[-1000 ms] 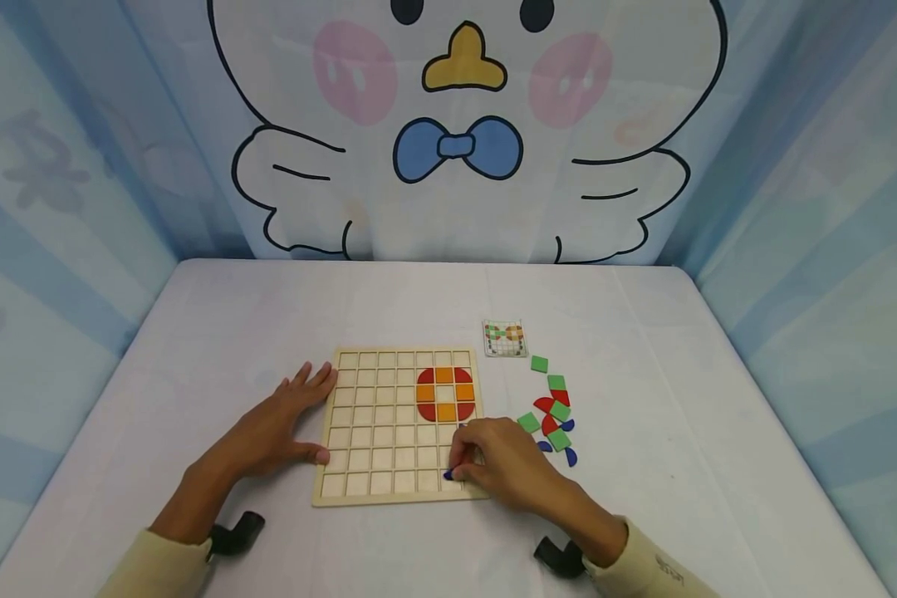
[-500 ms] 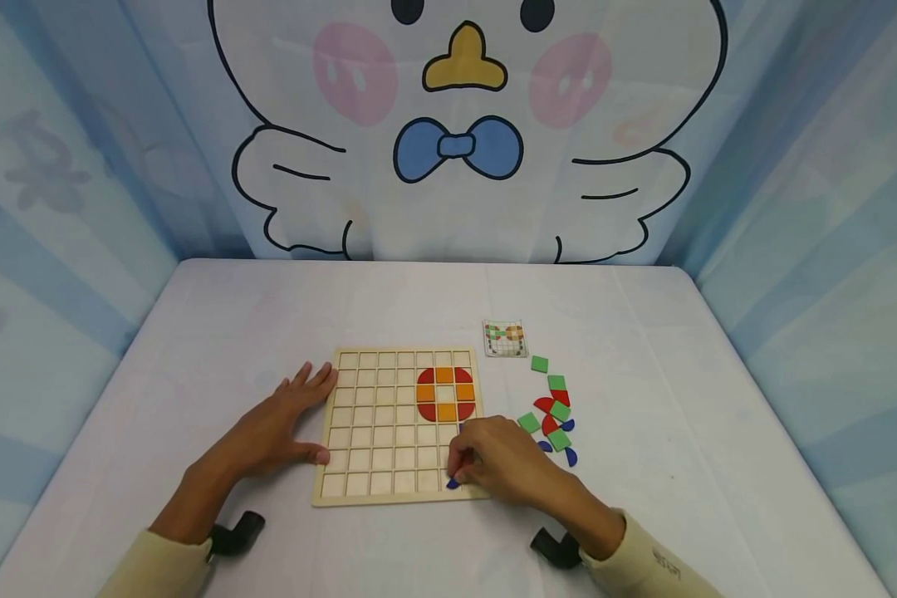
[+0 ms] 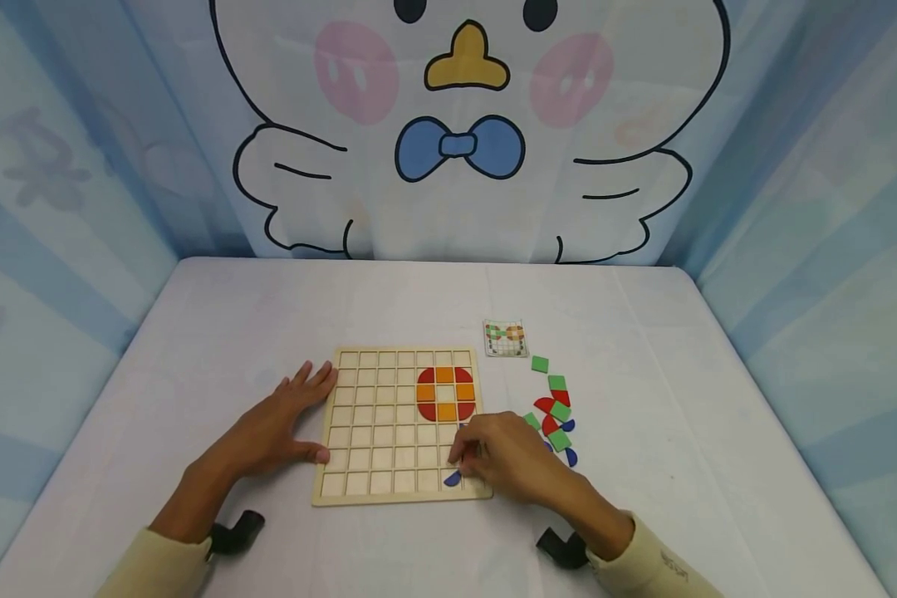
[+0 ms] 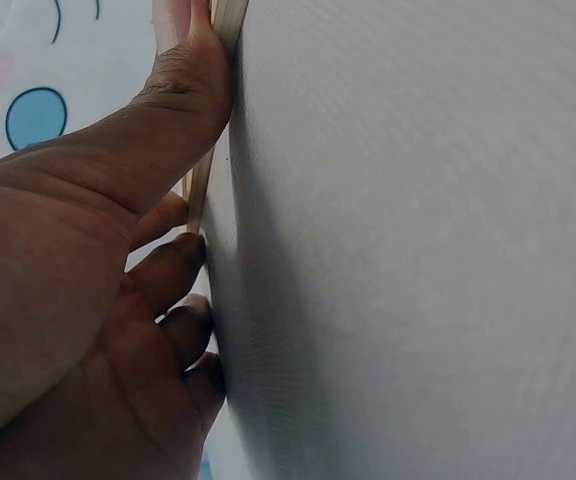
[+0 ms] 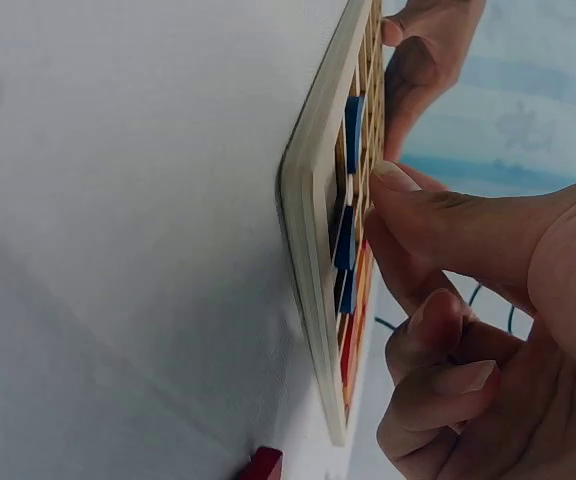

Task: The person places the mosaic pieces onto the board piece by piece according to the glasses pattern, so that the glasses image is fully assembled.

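Wooden grid board [image 3: 399, 500]: pale, square-celled, raised-rimmed; flat on white cloth [image 3: 254, 307], bearing an inlaid ring of orange squares [image 3: 445, 412] and red quarter-rounds [image 3: 465, 412].
Blue piece [image 3: 452, 479]: flat, curve-edged; near row, second column from right.
Left hand [image 3: 278, 428]: fingers spread, touching the left rim.
Right hand [image 3: 512, 457]: loosely bent beside the blue piece, gripping nothing visible.
Change: fingertips, over the piece half a second earlier, now expose more of it.

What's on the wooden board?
On the wooden board: red corner pieces and orange squares forming a ring, plus blue pieces. The right hand hides part of its right side in the head view; contents there aren't fully visible.
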